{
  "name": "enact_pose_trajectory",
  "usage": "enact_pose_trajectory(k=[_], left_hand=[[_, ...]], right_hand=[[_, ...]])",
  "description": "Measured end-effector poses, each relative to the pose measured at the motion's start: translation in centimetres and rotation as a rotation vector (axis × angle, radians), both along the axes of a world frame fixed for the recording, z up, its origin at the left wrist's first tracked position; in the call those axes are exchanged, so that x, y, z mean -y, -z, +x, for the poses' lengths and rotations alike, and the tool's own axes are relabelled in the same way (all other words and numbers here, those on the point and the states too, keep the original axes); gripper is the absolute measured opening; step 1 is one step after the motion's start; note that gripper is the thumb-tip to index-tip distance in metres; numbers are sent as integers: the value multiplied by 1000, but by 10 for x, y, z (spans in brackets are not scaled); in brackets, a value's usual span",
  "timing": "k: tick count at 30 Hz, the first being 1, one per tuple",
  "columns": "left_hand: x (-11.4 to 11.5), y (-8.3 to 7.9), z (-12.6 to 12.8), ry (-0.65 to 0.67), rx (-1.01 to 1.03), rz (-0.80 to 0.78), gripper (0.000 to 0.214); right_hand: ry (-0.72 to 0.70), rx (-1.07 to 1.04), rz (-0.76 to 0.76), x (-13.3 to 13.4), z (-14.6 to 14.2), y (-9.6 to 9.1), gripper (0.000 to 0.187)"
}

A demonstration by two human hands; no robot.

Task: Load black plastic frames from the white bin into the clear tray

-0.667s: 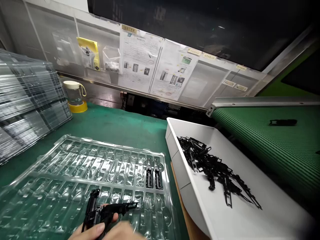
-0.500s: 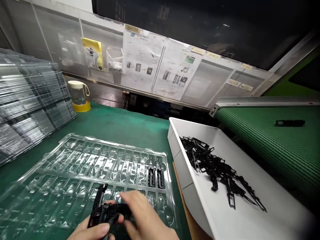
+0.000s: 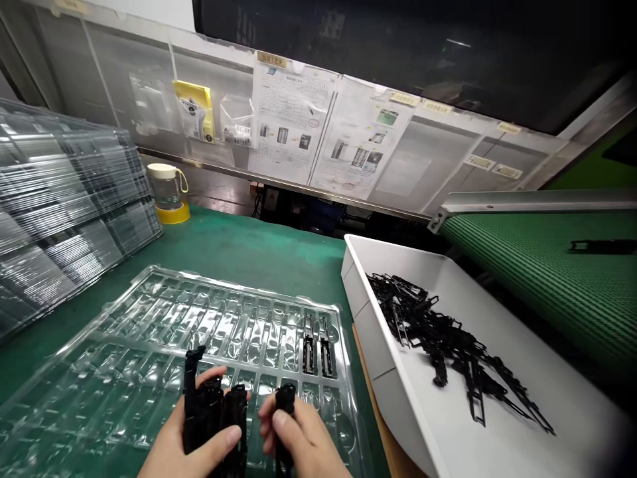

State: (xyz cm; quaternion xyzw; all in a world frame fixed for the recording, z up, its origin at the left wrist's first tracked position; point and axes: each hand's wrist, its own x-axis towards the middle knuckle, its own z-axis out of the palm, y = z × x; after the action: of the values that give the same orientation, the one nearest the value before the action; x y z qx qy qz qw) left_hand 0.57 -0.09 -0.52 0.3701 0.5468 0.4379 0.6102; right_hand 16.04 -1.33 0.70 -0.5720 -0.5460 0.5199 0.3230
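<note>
Black plastic clips [image 3: 212, 408] are bunched upright in the closed left hand [image 3: 192, 445]; the right hand [image 3: 303, 441] pinches one black clip [image 3: 284, 405] just beside, above the clear blister tray [image 3: 149, 318].

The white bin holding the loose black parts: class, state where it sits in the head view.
The white bin sits at right, on the green table, between the clear tray and the green conveyor.

Both hands [image 3: 249, 438] curled, gripping
</note>
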Motion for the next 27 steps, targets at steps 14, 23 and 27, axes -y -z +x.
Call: enact_pose_trajectory(k=[14, 23, 27], left_hand=[[-19, -4, -2, -226, 742, -327, 33], [-12, -22, 8, -252, 708, -289, 36], [-18, -17, -6, -203, 414, -215, 45]], right_hand=[[9, -563, -140, -5, 6, -3, 33], [40, -559, -344, 8, -12, -12, 43], [29, -198, -97, 1, 4, -26, 22]])
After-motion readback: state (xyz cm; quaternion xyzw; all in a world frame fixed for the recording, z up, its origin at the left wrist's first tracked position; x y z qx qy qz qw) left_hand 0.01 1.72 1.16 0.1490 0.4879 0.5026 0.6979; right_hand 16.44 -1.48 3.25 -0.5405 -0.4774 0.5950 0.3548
